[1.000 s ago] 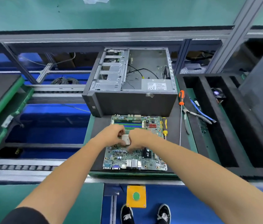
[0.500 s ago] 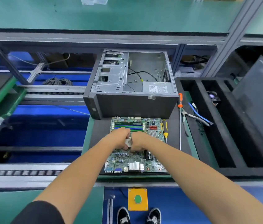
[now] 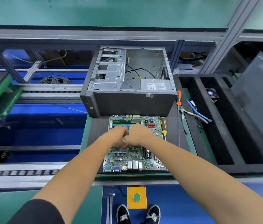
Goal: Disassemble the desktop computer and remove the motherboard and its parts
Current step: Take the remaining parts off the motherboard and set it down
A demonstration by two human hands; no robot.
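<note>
**Both hands bunched over the middle of the board**

On the dark foam mat [image 3: 98, 126] at the middle of the bench, the green rectangular motherboard [image 3: 135, 157] lies flat, its metal port blocks at the near edge and its blue and green memory slots at the far edge. Both arms reach in from below. The left hand [image 3: 115, 137] and the right hand [image 3: 138, 135] meet knuckle to knuckle over the centre of the board, fingers curled down and touching each other. They seem to be working at something small between them, but the fingers hide it, so I cannot tell whether either hand grips anything.

Just behind the board stands the grey open computer case [image 3: 127, 88], side panel off, with the silver drive cage on its left and loose black cables inside. Just right of the board lies a yellow-and-black screwdriver [image 3: 163, 126]; farther right, a long thin orange-handled screwdriver [image 3: 178, 107], then blue-handled pliers [image 3: 195, 113]. A black foam tray with long slots [image 3: 197, 126] fills the right side. Down by the black shoes, a yellow box carries a green button [image 3: 136, 197].
</note>
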